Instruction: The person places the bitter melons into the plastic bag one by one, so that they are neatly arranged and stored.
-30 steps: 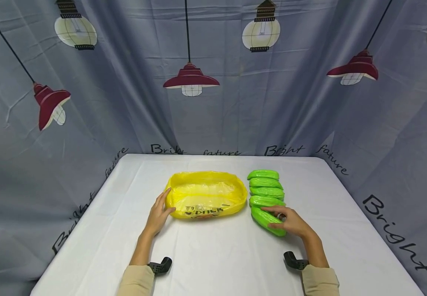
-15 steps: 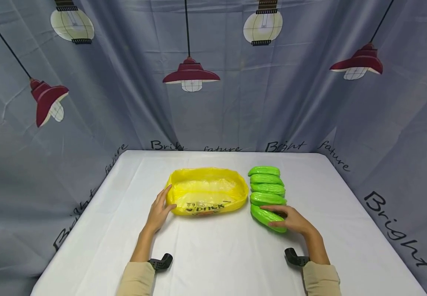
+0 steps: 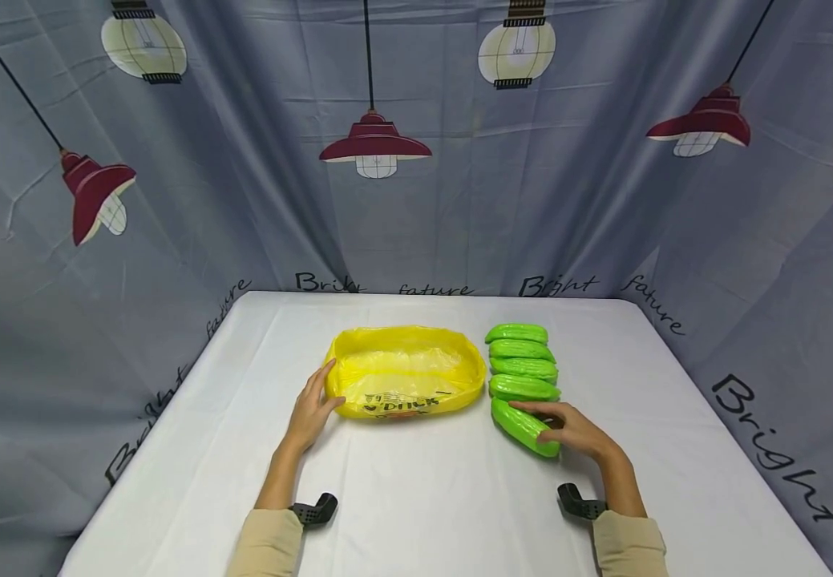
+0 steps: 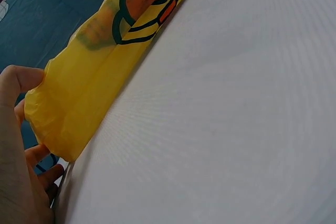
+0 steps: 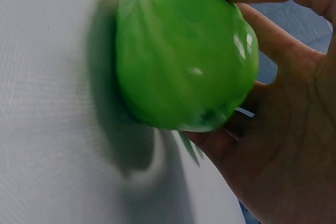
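A yellow plastic bag [image 3: 405, 361] with a cartoon print stands open-mouthed on the table. My left hand [image 3: 308, 413] holds its left end, the thumb at the front and the fingers round the side; the left wrist view shows the thumb tip touching the bag's rim [image 4: 52, 90]. To the bag's right, several glossy green bitter melons [image 3: 522, 369] lie in a column. My right hand [image 3: 576, 429] grips the nearest bitter melon [image 3: 517, 425], which lies slanted. In the right wrist view, thumb and fingers span the rounded end of this bitter melon [image 5: 184, 61].
The white-covered table [image 3: 423, 497] reaches back to a grey-blue curtain [image 3: 416, 224] printed with lamps and lettering. A black wrist camera [image 3: 315, 510] sits on the left wrist, another black camera [image 3: 579, 503] on the right.
The head view has tilted slightly downward. My right thumb has shifted a little along the nearest bitter melon, toward its near end. The left hand stays at the bag.
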The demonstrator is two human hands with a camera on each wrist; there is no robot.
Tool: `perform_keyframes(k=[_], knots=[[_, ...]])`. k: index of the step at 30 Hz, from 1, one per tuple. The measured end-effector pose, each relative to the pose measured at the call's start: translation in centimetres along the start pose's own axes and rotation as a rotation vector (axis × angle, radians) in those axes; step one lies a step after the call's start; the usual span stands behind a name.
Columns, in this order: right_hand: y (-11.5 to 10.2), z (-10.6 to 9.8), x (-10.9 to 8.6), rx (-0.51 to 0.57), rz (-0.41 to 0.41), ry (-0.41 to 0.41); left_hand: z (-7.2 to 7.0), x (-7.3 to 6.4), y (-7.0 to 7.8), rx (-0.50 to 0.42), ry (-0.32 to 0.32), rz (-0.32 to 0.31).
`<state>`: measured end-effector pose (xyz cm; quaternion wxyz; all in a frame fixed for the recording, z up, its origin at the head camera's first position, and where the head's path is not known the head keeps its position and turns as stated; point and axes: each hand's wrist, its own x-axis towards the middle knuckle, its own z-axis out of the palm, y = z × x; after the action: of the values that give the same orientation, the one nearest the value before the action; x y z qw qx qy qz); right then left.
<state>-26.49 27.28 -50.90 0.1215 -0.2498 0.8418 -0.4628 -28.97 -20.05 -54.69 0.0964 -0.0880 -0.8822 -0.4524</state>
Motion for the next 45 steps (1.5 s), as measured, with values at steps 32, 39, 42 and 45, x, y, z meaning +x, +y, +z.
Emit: perform_keyframes(k=[32, 39, 42, 45], knots=[[-6.8, 0.9, 3.2, 0.136, -0.093, 0.503, 0.1, -0.2, -0.2, -0.013, 0.032, 0.048], [-8.8, 2.1, 5.5, 0.155, -0.106, 0.512, 0.2, -0.3, -0.1, -0.023, 0.029, 0.036], [-8.5, 2.6, 6.8, 0.175, -0.132, 0.501, 0.1, -0.4, 0.0, -0.028, 0.03, 0.038], [-7.8, 3.4, 8.2, 0.16, -0.141, 0.501, 0.1, -0.5, 0.0, -0.03, 0.03, 0.046]])
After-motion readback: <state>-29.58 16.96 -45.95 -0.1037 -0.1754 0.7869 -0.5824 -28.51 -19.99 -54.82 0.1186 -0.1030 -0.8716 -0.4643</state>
